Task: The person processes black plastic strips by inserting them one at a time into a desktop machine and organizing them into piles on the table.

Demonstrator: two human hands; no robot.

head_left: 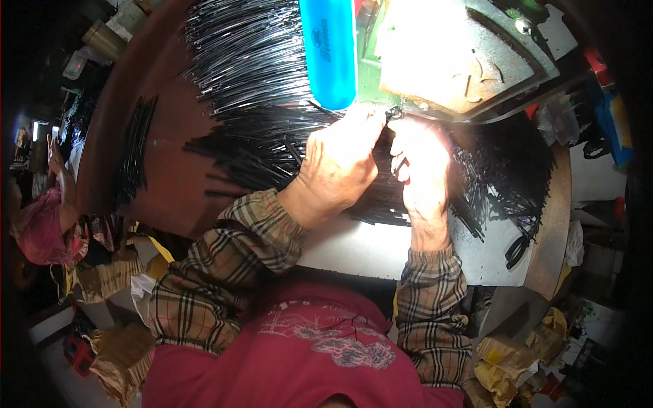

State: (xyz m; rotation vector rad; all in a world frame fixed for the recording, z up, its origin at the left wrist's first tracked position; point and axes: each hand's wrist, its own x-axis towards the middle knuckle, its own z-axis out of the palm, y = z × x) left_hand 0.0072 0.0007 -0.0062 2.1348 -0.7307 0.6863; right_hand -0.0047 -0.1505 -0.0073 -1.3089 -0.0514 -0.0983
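My left hand (338, 160) is closed in a pinch at the lower edge of a machine, just below a blue rounded bar (330, 54). Close to its fingertips is a small dark metal part (393, 113) of the machine. My right hand (425, 166) sits beside it with curled fingers, and strong glare washes out its upper part. What either hand pinches is too small and overlit to name. Under and around both hands lie many thin black wire-like strips (255, 146). A large bundle of similar strips with shiny highlights (248, 58) lies behind, at the left.
The machine's bright metal plate (469, 68) overhangs the worktop at the far right. A smaller black bundle (138, 149) lies on the reddish-brown table (173, 160). A black loop (517, 251) rests near the right edge. Another person's arm (66, 190) shows at far left.
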